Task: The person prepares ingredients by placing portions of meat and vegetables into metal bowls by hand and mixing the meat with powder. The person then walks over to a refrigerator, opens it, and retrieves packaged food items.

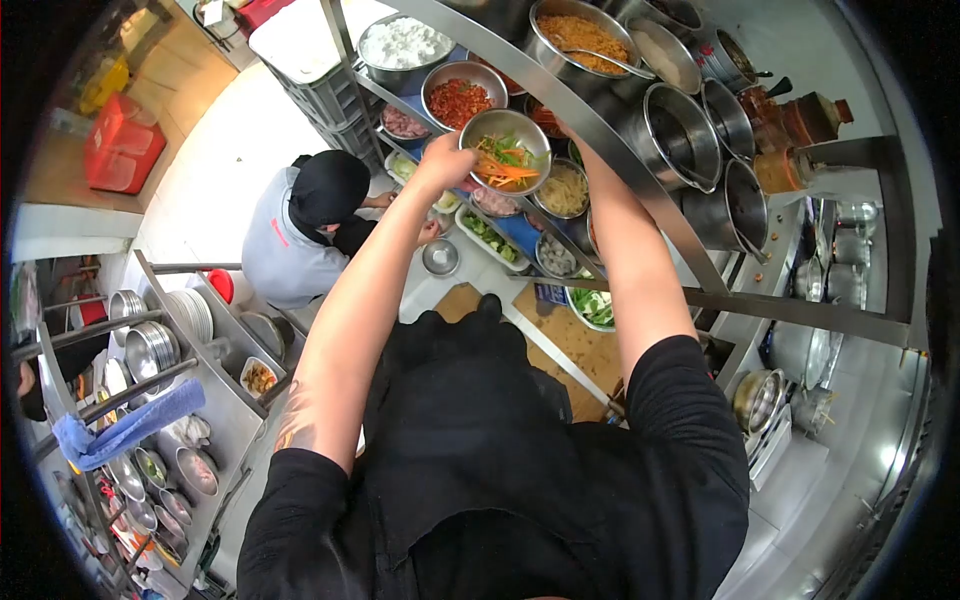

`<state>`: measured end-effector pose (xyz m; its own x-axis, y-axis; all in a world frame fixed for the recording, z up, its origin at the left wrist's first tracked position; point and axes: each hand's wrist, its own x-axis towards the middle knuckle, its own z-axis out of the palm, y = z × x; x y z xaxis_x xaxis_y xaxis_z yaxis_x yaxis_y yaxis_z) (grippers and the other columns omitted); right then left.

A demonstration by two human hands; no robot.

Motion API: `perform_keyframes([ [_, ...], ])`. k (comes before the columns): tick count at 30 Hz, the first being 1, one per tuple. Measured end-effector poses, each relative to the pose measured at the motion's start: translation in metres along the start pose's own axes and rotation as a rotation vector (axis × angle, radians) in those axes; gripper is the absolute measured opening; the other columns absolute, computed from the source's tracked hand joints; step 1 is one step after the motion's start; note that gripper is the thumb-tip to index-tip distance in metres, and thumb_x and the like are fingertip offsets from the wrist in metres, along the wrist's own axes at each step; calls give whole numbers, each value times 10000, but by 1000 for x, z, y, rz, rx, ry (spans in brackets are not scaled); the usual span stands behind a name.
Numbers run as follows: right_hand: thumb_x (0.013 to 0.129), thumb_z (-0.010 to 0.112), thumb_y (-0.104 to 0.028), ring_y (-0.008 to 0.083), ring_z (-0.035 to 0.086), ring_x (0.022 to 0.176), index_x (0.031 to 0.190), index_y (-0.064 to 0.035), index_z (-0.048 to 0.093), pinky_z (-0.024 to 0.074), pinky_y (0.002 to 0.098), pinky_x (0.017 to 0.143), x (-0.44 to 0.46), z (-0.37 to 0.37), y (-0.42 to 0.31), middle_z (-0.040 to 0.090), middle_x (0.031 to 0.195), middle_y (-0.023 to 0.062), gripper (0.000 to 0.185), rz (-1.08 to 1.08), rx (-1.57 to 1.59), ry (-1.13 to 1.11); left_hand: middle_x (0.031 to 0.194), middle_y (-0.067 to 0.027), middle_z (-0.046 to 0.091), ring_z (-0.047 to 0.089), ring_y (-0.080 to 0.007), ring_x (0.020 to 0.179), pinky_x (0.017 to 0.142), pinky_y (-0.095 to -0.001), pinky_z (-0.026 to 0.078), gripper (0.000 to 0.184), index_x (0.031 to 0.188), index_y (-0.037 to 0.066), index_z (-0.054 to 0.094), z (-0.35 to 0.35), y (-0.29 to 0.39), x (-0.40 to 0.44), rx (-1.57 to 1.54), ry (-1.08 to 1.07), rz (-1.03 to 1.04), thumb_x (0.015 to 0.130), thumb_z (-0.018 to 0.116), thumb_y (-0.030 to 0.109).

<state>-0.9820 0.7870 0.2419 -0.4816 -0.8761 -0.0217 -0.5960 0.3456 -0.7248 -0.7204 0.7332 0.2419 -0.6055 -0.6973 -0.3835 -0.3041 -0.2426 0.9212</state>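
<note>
My left hand (447, 162) grips the rim of a metal bowl (543, 168), tilted a little toward me. In it lie orange carrot strips (505, 172) and shredded green vegetable (516, 150). My right forearm (600, 190) reaches into the shelf behind the slanted steel bar; only the edge of my right hand (567, 130) shows and its fingers are hidden. It is nearest the containers behind the bowl. Close by stand a bowl of chopped red chili (463, 97) and a bowl of pale yellow shreds (563, 190).
A steel shelf bar (640, 190) crosses near my right arm, with metal pots (682, 135) above. A co-worker in a black cap (328, 190) crouches at left. Racks of plates (190, 315) and a blue cloth (130, 425) are at lower left.
</note>
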Motion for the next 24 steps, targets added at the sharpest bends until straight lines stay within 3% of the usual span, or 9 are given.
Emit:
perform_keyframes([
  [4,958,627,-310,115,620,695,1099,-47,690,490,263,644,3,2,6,705,884,29,305,4,-64,34,945,-117,693,685,-161,723,596,-297,592,382,1252,14,585,-6,-6,-13,-65,-14,-18,883,535,100],
  [5,959,626,-309,116,621,699,1098,-46,691,491,263,649,2,-1,7,705,884,30,304,4,-61,33,926,-111,688,681,-156,704,576,-287,581,370,1247,16,586,-6,-11,-13,-35,34,56,891,523,96],
  [15,966,621,-297,117,638,739,1082,-31,694,498,262,698,-25,15,10,713,885,34,300,-1,-190,147,905,-118,685,677,-154,667,573,-284,576,366,1240,4,579,-4,-7,-3,-48,6,-27,893,516,102],
  [19,969,619,-293,118,645,755,1076,-24,695,501,261,718,-34,5,-8,716,885,36,299,6,-21,225,896,-118,687,680,-164,670,579,-286,575,360,1221,-3,580,1,-4,-6,-11,-26,-12,885,517,111],
  [23,968,624,-270,95,651,815,1102,-43,699,503,255,744,-93,22,-55,726,900,48,273,-77,388,181,885,-111,688,675,-165,657,577,-285,573,348,1200,-3,587,1,9,-15,-3,-82,28,878,528,113],
  [24,937,638,-224,231,706,850,1060,-47,708,531,347,759,-101,30,-55,736,915,100,227,-120,501,139,885,-110,688,673,-164,653,574,-285,571,345,1197,-5,588,0,11,-19,-39,-119,29,877,528,109],
])
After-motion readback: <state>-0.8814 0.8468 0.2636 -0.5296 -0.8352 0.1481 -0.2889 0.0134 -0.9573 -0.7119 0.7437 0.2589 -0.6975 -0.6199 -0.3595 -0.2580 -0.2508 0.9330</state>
